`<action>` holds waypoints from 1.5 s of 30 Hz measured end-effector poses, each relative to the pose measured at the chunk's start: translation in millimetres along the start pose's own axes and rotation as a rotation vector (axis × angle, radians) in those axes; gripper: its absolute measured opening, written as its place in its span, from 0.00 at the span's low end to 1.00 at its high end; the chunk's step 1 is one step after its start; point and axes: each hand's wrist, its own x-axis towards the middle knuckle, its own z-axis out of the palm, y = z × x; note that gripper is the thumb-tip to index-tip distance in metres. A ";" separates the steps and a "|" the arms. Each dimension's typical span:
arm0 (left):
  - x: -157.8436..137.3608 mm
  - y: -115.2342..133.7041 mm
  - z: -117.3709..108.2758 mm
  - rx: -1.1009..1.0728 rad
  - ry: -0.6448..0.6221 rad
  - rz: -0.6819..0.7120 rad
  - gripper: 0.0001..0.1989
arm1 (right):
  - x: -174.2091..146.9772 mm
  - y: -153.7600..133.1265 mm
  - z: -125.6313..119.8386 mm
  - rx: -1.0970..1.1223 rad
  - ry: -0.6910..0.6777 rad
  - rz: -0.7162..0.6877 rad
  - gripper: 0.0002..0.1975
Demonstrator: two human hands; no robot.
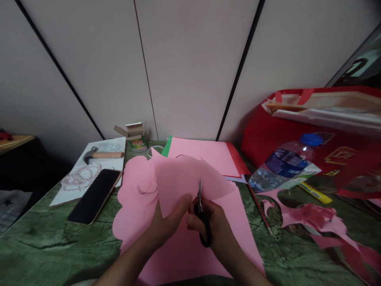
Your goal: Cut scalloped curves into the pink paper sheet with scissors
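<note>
My left hand (171, 220) grips the lower edge of a piece of pink paper (181, 174), thumb on the near side and the other fingers hidden behind it. In my right hand (212, 222) is a pair of scissors (204, 228) with black handles, the fingers through the loops. Their blades point up and overlap the paper; whether they are closed on it I cannot tell. Beneath both hands lie larger pink sheets (190, 258). Left of the held piece, several rounded pink cutouts (135, 178) are piled together.
To the left are a black phone (93, 196), a hammer (104, 155) and beaded strands (81, 177). A small opened box (137, 141) stands by the wall. On the right sit a water bottle (282, 165), a red bag (336, 147), a pencil (260, 208) and pink scraps (315, 220).
</note>
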 end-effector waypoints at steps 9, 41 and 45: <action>4.2 -4.0 -3.5 0.028 0.034 -0.014 0.09 | -1.0 -2.0 1.3 0.025 0.028 0.034 0.13; 20.3 -11.2 -18.0 0.021 -0.214 0.122 0.18 | 2.2 0.8 4.2 -0.034 0.097 0.093 0.11; 21.2 -11.0 -18.1 0.011 -0.228 0.130 0.18 | 1.8 4.4 3.5 0.001 0.085 0.070 0.11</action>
